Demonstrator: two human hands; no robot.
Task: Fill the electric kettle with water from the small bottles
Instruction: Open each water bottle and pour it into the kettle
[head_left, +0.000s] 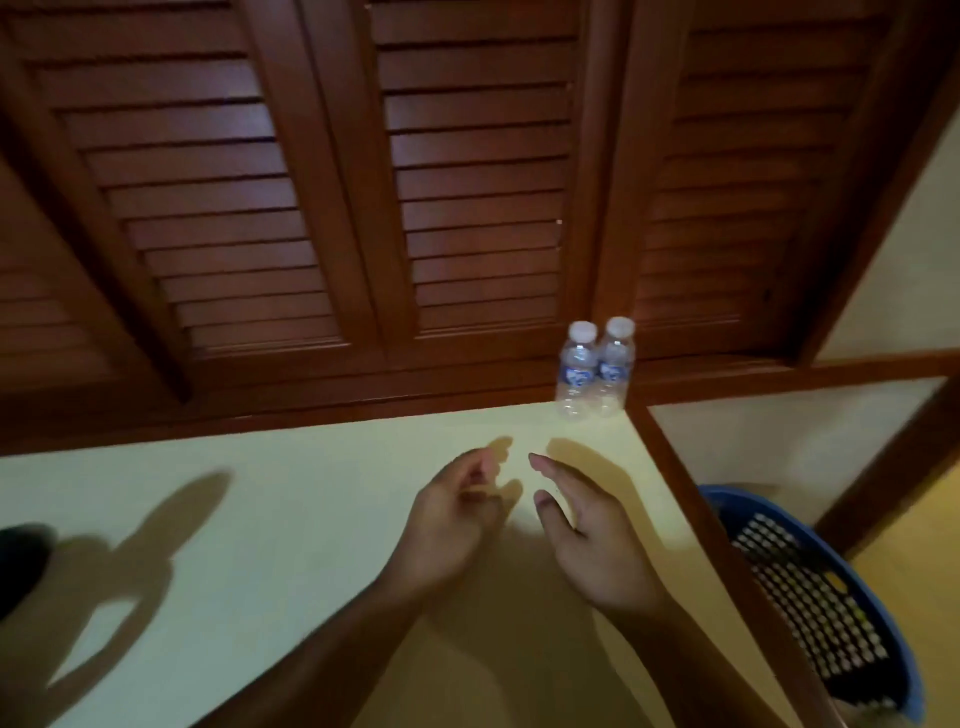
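Two small clear water bottles with white caps and blue labels stand side by side at the far right corner of the pale counter: the left bottle (575, 371) and the right bottle (613, 366). Both hands hover over the counter a short way in front of them, palms facing each other. My left hand (452, 519) has loosely curled fingers and holds nothing. My right hand (587, 530) is open with fingers stretched toward the bottles. A dark rounded object (21, 561) shows at the left edge, casting a kettle-like shadow; I cannot tell what it is.
The pale counter (260, 519) has a wooden trim along its right edge. Brown louvred wooden doors (467, 182) rise behind it. A blue perforated plastic basket (810, 587) sits on the floor to the right, below the counter edge.
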